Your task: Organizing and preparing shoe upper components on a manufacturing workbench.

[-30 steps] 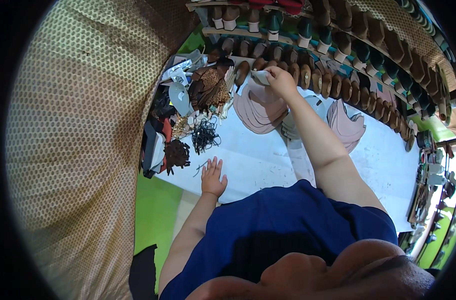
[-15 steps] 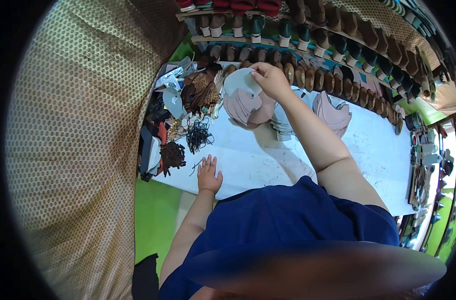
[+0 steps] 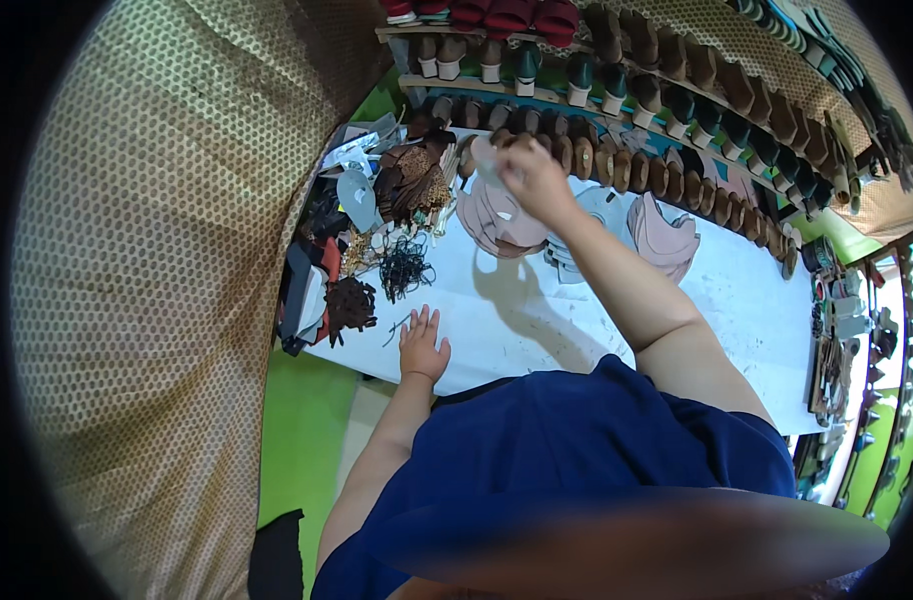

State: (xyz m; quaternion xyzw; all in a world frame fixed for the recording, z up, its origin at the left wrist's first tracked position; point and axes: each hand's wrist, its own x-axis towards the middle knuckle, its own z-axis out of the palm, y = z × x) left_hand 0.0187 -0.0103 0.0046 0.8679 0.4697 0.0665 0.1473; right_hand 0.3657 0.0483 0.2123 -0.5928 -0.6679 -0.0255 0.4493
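We saw the right hand (image 3: 533, 178) reaching far across the white worktable (image 3: 537, 320), fingers pinched on what looked like a pale cut sheet piece (image 3: 487, 158), raised above a stack of pinkish leather pieces (image 3: 497, 225). The left hand (image 3: 423, 345) lay flat and unclenched on the table, holding nothing, near a tangle of black cord (image 3: 405, 270).

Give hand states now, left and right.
Left hand: open, flat on the white table, holding nothing.
Right hand: closed on a pale flat piece.
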